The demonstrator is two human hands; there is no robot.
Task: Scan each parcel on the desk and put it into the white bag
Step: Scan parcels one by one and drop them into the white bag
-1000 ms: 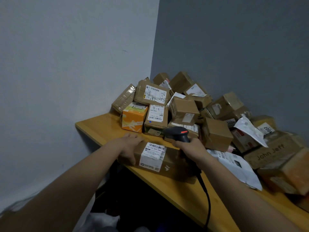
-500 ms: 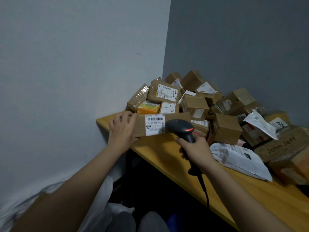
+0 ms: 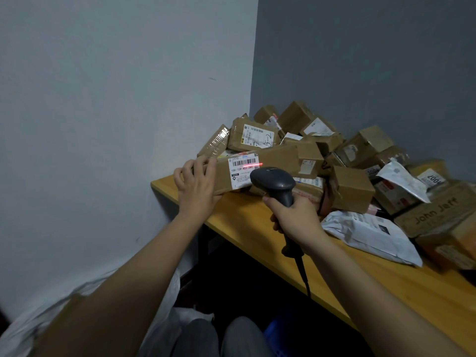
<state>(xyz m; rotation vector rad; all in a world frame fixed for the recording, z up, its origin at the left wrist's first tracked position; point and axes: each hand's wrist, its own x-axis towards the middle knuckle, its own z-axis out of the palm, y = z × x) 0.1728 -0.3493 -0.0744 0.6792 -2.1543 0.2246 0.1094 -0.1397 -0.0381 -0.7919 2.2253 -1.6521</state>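
Note:
My left hand (image 3: 195, 181) grips the left end of a long brown cardboard parcel (image 3: 278, 158), held up above the desk's left corner with its white barcode label facing me. A red scan line lies across that label. My right hand (image 3: 296, 217) holds a black barcode scanner (image 3: 275, 182) by its handle, its head just below and right of the label. The scanner's cable hangs down past the desk edge. The white bag (image 3: 164, 320) sits low at the left, below the desk and partly hidden by my left arm.
A heap of brown parcels (image 3: 350, 186) fills the yellow desk (image 3: 360, 279) from the wall corner to the right edge. A white poly mailer (image 3: 371, 235) lies in front of them. A blue crate (image 3: 278, 338) and my knees show under the desk.
My left hand has lifted the long parcel off the desk edge and turned its label up. The scanner has come up to the label and its red line now falls on the barcode.

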